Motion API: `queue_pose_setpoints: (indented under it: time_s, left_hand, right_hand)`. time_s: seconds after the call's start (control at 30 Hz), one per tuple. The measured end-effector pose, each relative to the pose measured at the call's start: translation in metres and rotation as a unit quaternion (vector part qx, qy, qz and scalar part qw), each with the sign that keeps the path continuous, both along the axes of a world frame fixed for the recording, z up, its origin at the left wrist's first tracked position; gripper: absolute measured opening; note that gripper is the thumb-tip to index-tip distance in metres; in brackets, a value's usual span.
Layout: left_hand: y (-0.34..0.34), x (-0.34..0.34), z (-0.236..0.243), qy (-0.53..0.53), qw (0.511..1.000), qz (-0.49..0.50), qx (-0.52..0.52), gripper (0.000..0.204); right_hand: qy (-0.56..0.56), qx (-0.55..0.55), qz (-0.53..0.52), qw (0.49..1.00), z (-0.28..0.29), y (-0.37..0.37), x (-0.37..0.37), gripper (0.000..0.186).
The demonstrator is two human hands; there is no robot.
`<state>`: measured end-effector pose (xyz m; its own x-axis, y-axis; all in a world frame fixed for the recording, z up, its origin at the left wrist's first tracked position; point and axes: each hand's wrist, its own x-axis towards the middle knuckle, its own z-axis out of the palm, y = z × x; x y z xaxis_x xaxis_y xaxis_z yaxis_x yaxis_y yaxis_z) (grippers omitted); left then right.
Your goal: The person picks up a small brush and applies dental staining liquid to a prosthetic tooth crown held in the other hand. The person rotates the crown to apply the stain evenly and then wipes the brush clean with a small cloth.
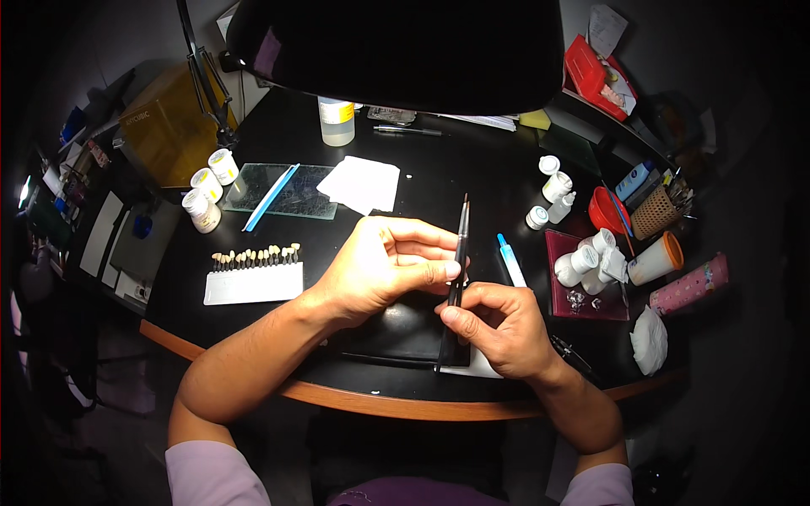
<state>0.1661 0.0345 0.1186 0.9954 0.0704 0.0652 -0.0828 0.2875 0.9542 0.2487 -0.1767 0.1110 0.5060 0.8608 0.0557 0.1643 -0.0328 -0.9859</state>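
A slim dark brush [462,240] with a pointed brown tip stands nearly upright between my hands, tip toward the far side. My left hand [380,266] pinches its shaft between thumb and fingers. Lower down, my right hand [504,329] grips the handle between thumb and forefinger. Right of the brush lies a blue-and-white pen-like tool [510,260], close beyond my right hand. A white holder [254,284] with a row of tooth-shade tabs [257,255] lies to the left of my left forearm. Beneath my hands, a dark, shiny object [396,325] is partly hidden.
A glass slab [316,203] bears a blue-and-white strip [272,198] and white tissues [363,183]. White jars [205,211] stand at left; more jars sit on a dark red plate [612,309] at right. A black lamp hood [396,59] overhangs the far side. The table's wooden edge [405,408] runs nearest me.
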Motion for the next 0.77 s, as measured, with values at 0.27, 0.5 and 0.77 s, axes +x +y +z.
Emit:
queue_pose_setpoints:
  time_s: [0.27, 0.5, 0.77]
  left_hand:
    - [0.0048, -0.0003, -0.0016, 0.032, 0.991, -0.012, -0.132, 0.039]
    - [0.0068, 0.0014, -0.0048, 0.051, 0.985, -0.022, -0.161, 0.037]
    - [0.0097, 0.0039, -0.0077, 0.037, 0.962, -0.067, -0.260, 0.068]
  right_hand:
    - [0.005, 0.020, -0.052, 0.998, 0.0047, 0.0005, -0.0001, 0.014]
    - [0.005, 0.028, -0.042, 0.999, 0.0036, 0.0007, -0.0015, 0.014]
    - [0.022, 0.045, -0.050, 0.997, 0.0042, 0.0007, -0.0028, 0.011]
